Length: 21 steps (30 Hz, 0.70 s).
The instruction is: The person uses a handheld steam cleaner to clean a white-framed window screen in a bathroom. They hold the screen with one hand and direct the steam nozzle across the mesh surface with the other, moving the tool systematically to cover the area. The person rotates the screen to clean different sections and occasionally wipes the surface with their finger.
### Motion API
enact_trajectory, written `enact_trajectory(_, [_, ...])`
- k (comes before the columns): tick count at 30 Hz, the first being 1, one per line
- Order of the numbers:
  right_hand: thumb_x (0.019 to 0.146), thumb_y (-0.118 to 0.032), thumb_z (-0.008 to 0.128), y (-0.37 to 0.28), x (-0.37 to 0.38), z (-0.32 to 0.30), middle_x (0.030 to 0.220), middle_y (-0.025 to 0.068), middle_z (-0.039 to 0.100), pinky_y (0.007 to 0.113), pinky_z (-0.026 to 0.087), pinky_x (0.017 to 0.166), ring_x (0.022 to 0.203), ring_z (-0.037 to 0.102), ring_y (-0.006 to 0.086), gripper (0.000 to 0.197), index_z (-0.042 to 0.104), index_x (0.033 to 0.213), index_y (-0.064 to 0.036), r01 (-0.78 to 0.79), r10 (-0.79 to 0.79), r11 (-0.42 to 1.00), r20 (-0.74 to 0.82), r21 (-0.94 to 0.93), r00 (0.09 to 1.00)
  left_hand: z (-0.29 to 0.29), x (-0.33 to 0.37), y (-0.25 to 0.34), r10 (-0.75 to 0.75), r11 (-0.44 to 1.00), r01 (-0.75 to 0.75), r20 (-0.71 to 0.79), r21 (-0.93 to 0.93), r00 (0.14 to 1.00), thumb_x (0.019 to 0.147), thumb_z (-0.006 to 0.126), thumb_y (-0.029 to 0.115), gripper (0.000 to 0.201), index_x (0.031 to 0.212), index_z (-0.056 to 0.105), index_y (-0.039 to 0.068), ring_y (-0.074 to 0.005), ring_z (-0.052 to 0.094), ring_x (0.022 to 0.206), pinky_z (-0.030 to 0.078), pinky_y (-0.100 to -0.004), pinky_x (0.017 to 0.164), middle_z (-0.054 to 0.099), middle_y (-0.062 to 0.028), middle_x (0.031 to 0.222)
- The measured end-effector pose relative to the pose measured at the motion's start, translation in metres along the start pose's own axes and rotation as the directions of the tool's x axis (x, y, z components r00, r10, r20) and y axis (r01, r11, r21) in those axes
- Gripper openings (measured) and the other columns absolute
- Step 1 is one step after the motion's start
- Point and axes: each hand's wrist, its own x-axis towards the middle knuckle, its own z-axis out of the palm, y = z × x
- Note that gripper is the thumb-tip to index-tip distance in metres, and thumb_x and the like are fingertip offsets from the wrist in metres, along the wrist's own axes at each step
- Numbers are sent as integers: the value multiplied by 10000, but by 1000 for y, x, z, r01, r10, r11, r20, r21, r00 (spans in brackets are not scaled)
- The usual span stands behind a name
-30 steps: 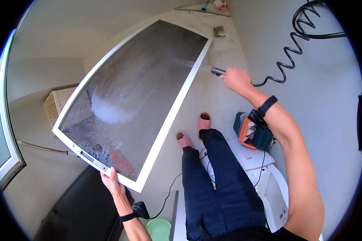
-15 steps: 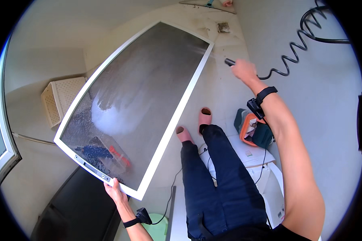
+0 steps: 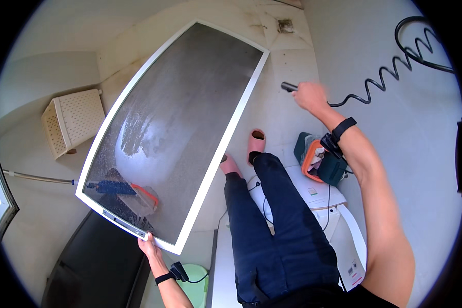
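Now the white-framed window screen [image 3: 174, 128] is being tilted further left and gripped at its near edge by the closed left hand [image 3: 148, 245], while the spray nozzle [image 3: 289, 87], clasped in the right hand [image 3: 309, 96], is being drawn rightward, away from the wet mesh.

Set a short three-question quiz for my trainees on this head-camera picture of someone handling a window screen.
1. True or false: the left hand grips the white-framed window screen at its near, lower edge.
2. What does the right hand hold? A) a dark spray nozzle on a coiled black hose B) a sponge C) nothing
3. Fill in: the cream perforated basket lies to the screen's ____.

Key: 1 true; 2 A; 3 left
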Motion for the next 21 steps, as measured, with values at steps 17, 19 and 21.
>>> enact_trajectory(17, [776,-243,534,-12,6,-21,901,186,653,424,508,730,841,635,349,289,663,916,-26,27,-30,999,-114,-28,993,-10,5,-4,-30,999,30,17,-16,999,810,556,-87,221,991,494,25,-147,552,747,472,-275,705,566,-49,837])
enact_trajectory(19, [772,-228,528,-8,13,-23,903,184,653,426,507,734,843,634,351,285,661,915,-22,-42,58,995,-179,91,982,-8,6,-3,-39,999,39,1,-19,999,811,549,-95,227,995,492,25,-150,554,748,473,-275,703,566,-50,840])
enact_trajectory(21, [764,-210,522,-11,7,-21,905,183,653,429,504,739,846,633,355,277,661,911,-21,6,-6,1000,-165,1,986,-12,6,-5,-39,999,39,-13,-10,999,814,546,-95,228,1002,491,22,-151,556,749,475,-272,700,566,-50,845])
